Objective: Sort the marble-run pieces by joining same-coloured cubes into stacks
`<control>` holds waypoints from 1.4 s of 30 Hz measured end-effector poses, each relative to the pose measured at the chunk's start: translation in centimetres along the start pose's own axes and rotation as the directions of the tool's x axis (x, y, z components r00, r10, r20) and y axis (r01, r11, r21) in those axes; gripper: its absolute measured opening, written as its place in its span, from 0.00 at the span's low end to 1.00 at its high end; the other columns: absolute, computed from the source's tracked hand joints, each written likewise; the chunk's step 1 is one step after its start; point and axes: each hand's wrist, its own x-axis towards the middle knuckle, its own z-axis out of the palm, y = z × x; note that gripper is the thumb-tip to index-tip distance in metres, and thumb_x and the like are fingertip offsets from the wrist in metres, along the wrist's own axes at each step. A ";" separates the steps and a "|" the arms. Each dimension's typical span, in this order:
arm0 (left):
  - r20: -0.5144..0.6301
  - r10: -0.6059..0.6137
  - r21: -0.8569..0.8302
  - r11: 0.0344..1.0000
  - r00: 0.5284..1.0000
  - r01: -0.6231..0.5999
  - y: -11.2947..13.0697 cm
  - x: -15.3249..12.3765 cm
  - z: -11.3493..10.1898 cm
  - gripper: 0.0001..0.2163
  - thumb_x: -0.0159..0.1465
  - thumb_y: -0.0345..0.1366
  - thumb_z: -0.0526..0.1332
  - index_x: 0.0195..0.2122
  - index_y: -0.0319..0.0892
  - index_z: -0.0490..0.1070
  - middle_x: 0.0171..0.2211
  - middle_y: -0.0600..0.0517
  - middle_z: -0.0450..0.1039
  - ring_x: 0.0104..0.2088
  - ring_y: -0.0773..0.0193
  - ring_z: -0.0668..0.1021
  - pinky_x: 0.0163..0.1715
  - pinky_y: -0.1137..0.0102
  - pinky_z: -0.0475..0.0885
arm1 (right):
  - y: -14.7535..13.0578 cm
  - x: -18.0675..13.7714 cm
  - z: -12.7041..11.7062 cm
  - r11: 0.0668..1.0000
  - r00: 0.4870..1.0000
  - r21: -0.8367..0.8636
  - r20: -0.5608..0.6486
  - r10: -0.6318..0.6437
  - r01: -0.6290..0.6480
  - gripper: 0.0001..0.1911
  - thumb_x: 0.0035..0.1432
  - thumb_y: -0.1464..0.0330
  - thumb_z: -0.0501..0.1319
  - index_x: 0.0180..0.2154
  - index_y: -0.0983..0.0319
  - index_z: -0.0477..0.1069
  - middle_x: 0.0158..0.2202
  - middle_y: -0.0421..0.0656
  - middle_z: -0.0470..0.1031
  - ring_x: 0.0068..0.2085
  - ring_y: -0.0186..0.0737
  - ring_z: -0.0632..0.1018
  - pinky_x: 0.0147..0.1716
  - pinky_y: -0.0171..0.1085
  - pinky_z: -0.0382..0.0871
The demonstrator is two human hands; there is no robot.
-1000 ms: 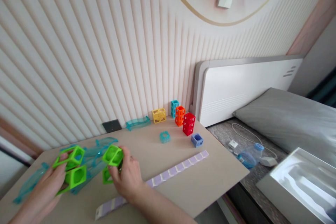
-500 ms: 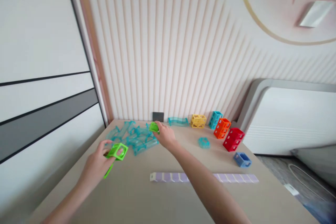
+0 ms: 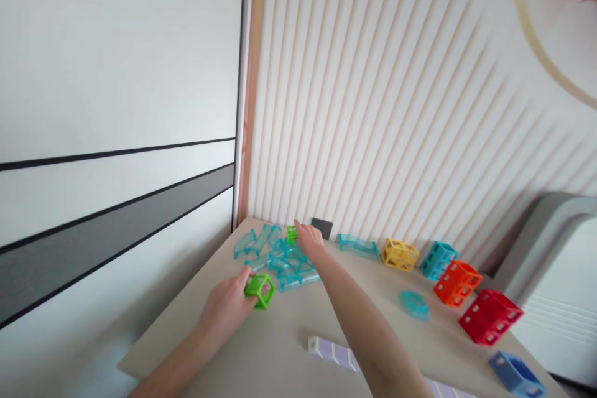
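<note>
One green cube [image 3: 255, 288] is sitting in your left hand [image 3: 226, 301], which is gripping it over the desk [image 3: 275, 342], before the teal pieces [image 3: 301, 277]; your right hand [image 3: 310, 240] is grasping another green block [image 3: 291, 235] at their far side, near the dark wall plate [image 3: 323, 228].

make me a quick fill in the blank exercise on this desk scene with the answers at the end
1. The left hand holds a hollow piece whose colour is ____.
2. Between the turquoise block and the red block stands a middle block coloured ____.
3. The purple strip is partly hidden from view by the ____ forearm.
4. The corner block, nearest the picture's bottom right, is coloured ____.

Missing words: green; orange; right; blue.
</note>
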 end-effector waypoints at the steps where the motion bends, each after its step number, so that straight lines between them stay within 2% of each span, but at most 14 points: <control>1: -0.003 0.007 -0.008 1.000 1.000 -0.007 0.0 0.0 0.1 0.12 0.67 0.47 0.56 0.44 0.46 0.67 0.35 0.50 0.81 0.37 0.55 0.83 0.30 0.70 0.63 | 0.0 0.1 0.2 1.000 1.000 -0.020 -0.002 -0.010 0.010 0.26 0.64 0.74 0.56 0.63 0.60 0.58 0.48 0.53 0.79 0.48 0.49 0.79 0.40 0.39 0.69; 6: -0.013 0.023 -0.039 0.999 1.000 -0.023 -0.2 0.3 0.2 0.11 0.68 0.47 0.55 0.42 0.45 0.67 0.32 0.50 0.80 0.35 0.55 0.82 0.29 0.69 0.61 | 0.7 0.5 0.4 0.991 0.995 -0.098 0.006 -0.095 0.095 0.27 0.66 0.77 0.52 0.65 0.60 0.55 0.46 0.54 0.79 0.51 0.51 0.77 0.43 0.43 0.68; 12: -0.025 0.071 -0.066 0.995 0.997 -0.073 0.1 0.4 0.2 0.13 0.69 0.48 0.53 0.41 0.45 0.66 0.32 0.51 0.79 0.33 0.57 0.81 0.28 0.70 0.60 | 1.8 0.3 0.5 0.976 0.981 -0.105 0.024 -0.192 0.193 0.25 0.67 0.76 0.51 0.63 0.55 0.58 0.48 0.50 0.78 0.52 0.50 0.74 0.46 0.45 0.66; 17: -0.029 0.085 -0.088 0.992 0.996 -0.087 0.5 0.4 0.4 0.13 0.69 0.49 0.52 0.41 0.44 0.66 0.30 0.51 0.78 0.32 0.57 0.81 0.28 0.69 0.59 | 2.4 -0.2 0.8 0.985 0.987 -0.077 -0.033 -0.159 0.156 0.23 0.67 0.75 0.51 0.62 0.59 0.61 0.53 0.52 0.73 0.51 0.49 0.74 0.44 0.42 0.68; 21: -0.030 0.080 -0.126 0.989 0.996 -0.083 0.7 0.6 0.6 0.14 0.70 0.49 0.52 0.40 0.44 0.66 0.28 0.51 0.77 0.31 0.57 0.80 0.27 0.70 0.58 | 2.8 -0.7 1.3 0.993 0.992 -0.041 -0.063 -0.113 0.111 0.20 0.66 0.68 0.56 0.59 0.62 0.64 0.55 0.55 0.68 0.53 0.50 0.72 0.47 0.40 0.69; 24: -0.039 0.087 -0.179 0.980 0.995 -0.093 0.9 0.7 0.7 0.13 0.70 0.48 0.52 0.40 0.44 0.66 0.27 0.52 0.77 0.29 0.59 0.80 0.27 0.71 0.58 | 3.0 -1.0 1.7 0.990 0.988 -0.016 -0.054 -0.143 0.142 0.18 0.67 0.66 0.55 0.56 0.63 0.68 0.53 0.54 0.70 0.54 0.49 0.72 0.51 0.40 0.67; 26: -0.038 0.101 -0.222 0.969 0.994 -0.107 1.1 0.8 0.8 0.13 0.69 0.48 0.53 0.42 0.44 0.66 0.26 0.53 0.76 0.26 0.60 0.78 0.26 0.71 0.57 | 3.2 -1.3 1.8 0.984 0.983 -0.004 -0.041 -0.180 0.180 0.17 0.68 0.68 0.53 0.55 0.63 0.69 0.52 0.53 0.71 0.53 0.47 0.73 0.52 0.39 0.66; 30: -0.029 0.130 -0.308 0.942 0.991 -0.133 1.2 0.7 1.1 0.13 0.69 0.48 0.53 0.44 0.45 0.66 0.24 0.54 0.75 0.23 0.62 0.76 0.24 0.72 0.57 | 3.3 -1.7 1.6 0.960 0.960 0.007 -0.009 -0.279 0.279 0.21 0.66 0.77 0.49 0.56 0.61 0.68 0.53 0.50 0.74 0.53 0.42 0.74 0.52 0.36 0.65; 37: -0.037 0.114 -0.320 0.940 0.993 -0.120 1.4 0.7 1.2 0.13 0.68 0.47 0.54 0.43 0.44 0.66 0.27 0.52 0.77 0.27 0.61 0.78 0.26 0.72 0.60 | 3.4 -2.1 1.0 0.890 0.891 -0.031 0.025 -0.453 0.454 0.19 0.68 0.74 0.51 0.57 0.57 0.68 0.49 0.48 0.78 0.50 0.44 0.78 0.47 0.38 0.69; 42: -0.045 0.119 -0.342 0.931 0.992 -0.127 1.7 0.6 0.8 0.14 0.69 0.49 0.52 0.45 0.44 0.66 0.28 0.52 0.77 0.24 0.62 0.77 0.25 0.72 0.60 | 3.4 -2.5 0.9 0.851 0.855 -0.088 0.027 -0.518 0.518 0.17 0.65 0.77 0.52 0.52 0.60 0.72 0.47 0.49 0.79 0.50 0.46 0.77 0.49 0.41 0.68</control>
